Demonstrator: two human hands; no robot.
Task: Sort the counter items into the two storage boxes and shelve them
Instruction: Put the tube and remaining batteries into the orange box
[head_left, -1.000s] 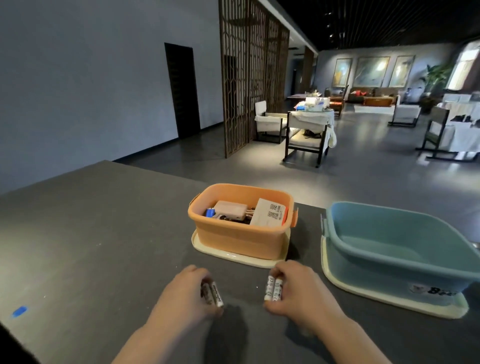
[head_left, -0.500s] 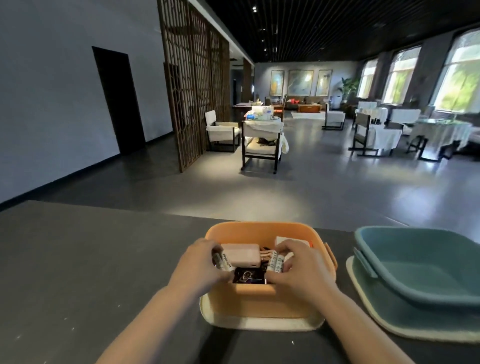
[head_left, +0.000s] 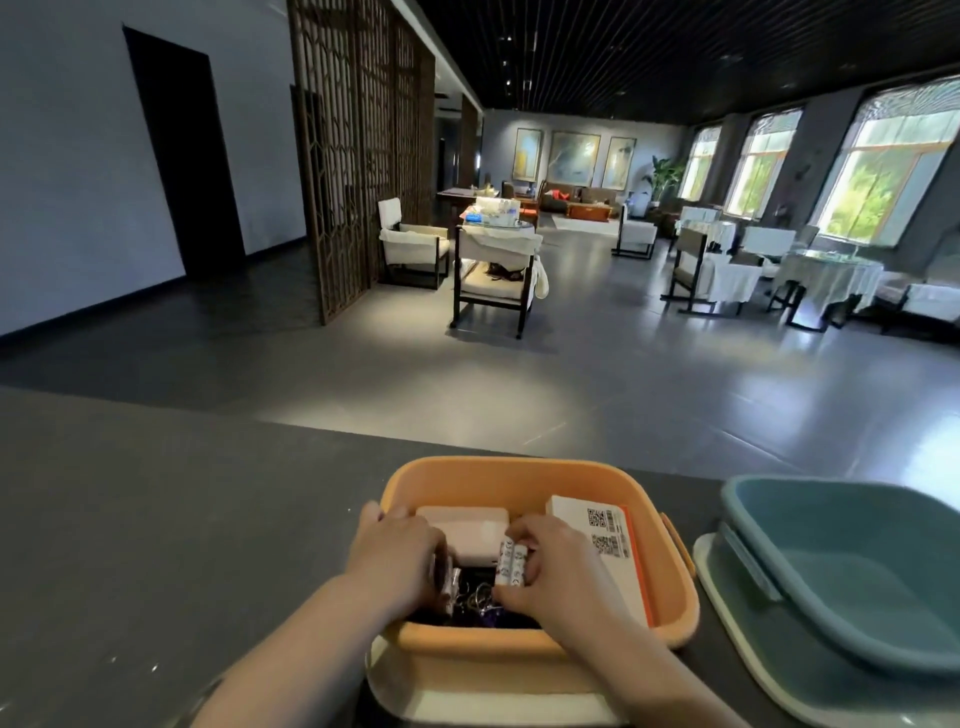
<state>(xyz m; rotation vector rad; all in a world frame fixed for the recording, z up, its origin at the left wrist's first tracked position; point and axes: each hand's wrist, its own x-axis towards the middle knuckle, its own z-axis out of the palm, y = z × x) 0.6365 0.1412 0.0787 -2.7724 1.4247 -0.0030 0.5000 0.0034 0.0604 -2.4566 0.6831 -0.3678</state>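
A dark grey worktop (head_left: 156, 519) fronts a wide lounge of white-covered chairs and tall windows. On it sits the orange box (head_left: 519, 480), resting on its cream lid (head_left: 467, 699). Both hands are inside this box. The right hand (head_left: 558, 571) has its fingers clamped on a pair of white batteries (head_left: 510, 564) near the box's middle. The left hand (head_left: 397, 558) curls its fingers round more batteries (head_left: 451, 582), mostly hidden, at the box's left side. Behind the hands lie a pale charger block (head_left: 467, 530) and a white carton (head_left: 602, 540) with printed codes. Right of the orange box stands the blue box (head_left: 831, 525) on its own lid (head_left: 753, 654).
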